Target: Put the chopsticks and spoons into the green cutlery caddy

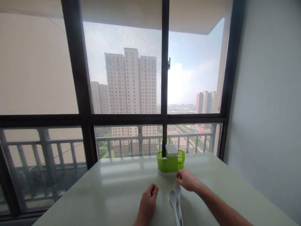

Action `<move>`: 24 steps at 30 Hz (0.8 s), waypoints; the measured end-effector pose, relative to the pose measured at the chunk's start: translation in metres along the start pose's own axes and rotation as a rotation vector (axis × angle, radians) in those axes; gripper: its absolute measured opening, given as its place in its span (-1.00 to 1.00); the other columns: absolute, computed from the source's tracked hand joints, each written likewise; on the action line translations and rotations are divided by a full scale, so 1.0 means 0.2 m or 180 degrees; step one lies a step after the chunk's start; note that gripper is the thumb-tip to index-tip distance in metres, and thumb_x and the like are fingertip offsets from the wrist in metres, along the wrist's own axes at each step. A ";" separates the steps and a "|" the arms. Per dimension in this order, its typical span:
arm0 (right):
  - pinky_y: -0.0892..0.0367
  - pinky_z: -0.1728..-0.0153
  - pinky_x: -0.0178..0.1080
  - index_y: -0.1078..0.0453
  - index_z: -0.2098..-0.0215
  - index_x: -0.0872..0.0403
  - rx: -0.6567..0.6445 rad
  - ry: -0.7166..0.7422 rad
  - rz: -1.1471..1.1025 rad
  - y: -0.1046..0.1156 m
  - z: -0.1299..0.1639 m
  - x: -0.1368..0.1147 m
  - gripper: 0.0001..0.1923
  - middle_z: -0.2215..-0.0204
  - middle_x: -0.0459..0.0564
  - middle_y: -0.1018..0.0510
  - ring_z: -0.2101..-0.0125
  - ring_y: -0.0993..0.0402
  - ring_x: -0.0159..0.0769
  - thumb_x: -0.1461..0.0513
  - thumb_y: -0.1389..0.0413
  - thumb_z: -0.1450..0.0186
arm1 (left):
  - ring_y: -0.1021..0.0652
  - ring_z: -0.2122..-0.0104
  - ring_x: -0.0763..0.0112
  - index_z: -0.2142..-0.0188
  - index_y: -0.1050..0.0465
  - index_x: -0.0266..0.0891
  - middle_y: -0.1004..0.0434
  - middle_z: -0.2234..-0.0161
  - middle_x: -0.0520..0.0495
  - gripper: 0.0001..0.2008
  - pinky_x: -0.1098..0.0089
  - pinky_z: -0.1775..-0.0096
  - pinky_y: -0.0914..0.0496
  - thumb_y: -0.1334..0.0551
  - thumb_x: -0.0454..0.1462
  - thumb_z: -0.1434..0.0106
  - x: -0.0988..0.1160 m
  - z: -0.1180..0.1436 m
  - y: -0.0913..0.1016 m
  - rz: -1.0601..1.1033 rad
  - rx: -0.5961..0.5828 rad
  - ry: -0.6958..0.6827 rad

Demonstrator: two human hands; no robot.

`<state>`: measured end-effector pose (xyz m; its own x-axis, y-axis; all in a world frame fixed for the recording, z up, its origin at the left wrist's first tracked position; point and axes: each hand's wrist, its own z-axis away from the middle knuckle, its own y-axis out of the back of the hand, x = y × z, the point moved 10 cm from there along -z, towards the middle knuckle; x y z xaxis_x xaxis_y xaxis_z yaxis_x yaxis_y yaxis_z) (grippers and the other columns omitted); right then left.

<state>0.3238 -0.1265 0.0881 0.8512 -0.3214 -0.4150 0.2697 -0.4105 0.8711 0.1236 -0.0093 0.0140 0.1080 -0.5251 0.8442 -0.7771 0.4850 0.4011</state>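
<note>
A green plastic utensil holder with a white grid insert and one dark handle in it stands near the far edge of a pale table. Two white spoons lie side by side on the table, bowls pointing away from me. My right hand hovers just in front of the holder, above the spoon bowls, fingers curled and holding nothing I can see. My left hand rests on the table left of the spoons, fingers loosely curled, empty.
Behind the table a large dark-framed window shows a balcony railing and tall buildings. A plain grey wall runs along the table's right side. The table's left edge falls away toward the window corner.
</note>
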 end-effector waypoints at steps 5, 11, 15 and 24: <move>-0.30 0.41 -0.37 -0.53 0.35 0.11 -0.0410 -0.0373 -0.0927 -0.19 0.07 0.11 -0.87 0.43 -0.10 -0.54 0.47 -0.44 -0.39 0.36 -0.21 -0.10 | -0.33 0.45 0.39 0.42 -0.31 -0.16 -0.26 0.51 0.12 -0.60 0.43 0.33 -0.19 -0.07 0.07 -0.34 -0.01 0.00 0.02 0.0035 0.0030 0.0051; -0.25 0.50 -0.42 -0.49 0.49 0.13 -0.0290 -0.0414 -0.1096 -0.16 0.08 0.09 -0.84 0.55 -0.12 -0.53 0.53 -0.43 -0.40 0.44 -0.10 -0.06 | -0.32 0.45 0.40 0.42 -0.32 -0.17 -0.24 0.52 0.12 -0.59 0.44 0.35 -0.18 -0.08 0.09 -0.33 -0.03 0.00 0.02 0.0074 0.0067 0.0072; -0.25 0.47 -0.39 -0.50 0.47 0.12 -0.0095 -0.0358 -0.0937 0.06 0.01 0.14 -0.82 0.55 -0.12 -0.54 0.53 -0.43 -0.38 0.44 -0.09 -0.08 | -0.32 0.45 0.40 0.41 -0.32 -0.17 -0.25 0.51 0.12 -0.59 0.44 0.35 -0.19 -0.08 0.08 -0.34 -0.05 -0.01 0.01 0.0110 0.0038 0.0071; -0.28 0.36 -0.36 -0.40 0.26 0.12 0.2160 0.0638 0.0513 0.88 -0.19 -0.41 -0.87 0.31 0.00 -0.51 0.41 -0.42 -0.36 0.39 -0.03 -0.35 | -0.32 0.43 0.39 0.42 -0.30 -0.16 -0.27 0.50 0.10 -0.60 0.43 0.34 -0.21 -0.08 0.08 -0.33 -0.03 0.00 0.00 0.0154 -0.0002 0.0108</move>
<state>0.3193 -0.1393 0.2856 0.9405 -0.2866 -0.1822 -0.1495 -0.8312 0.5355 0.1231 -0.0063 0.0080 0.0913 -0.4771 0.8741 -0.7815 0.5097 0.3598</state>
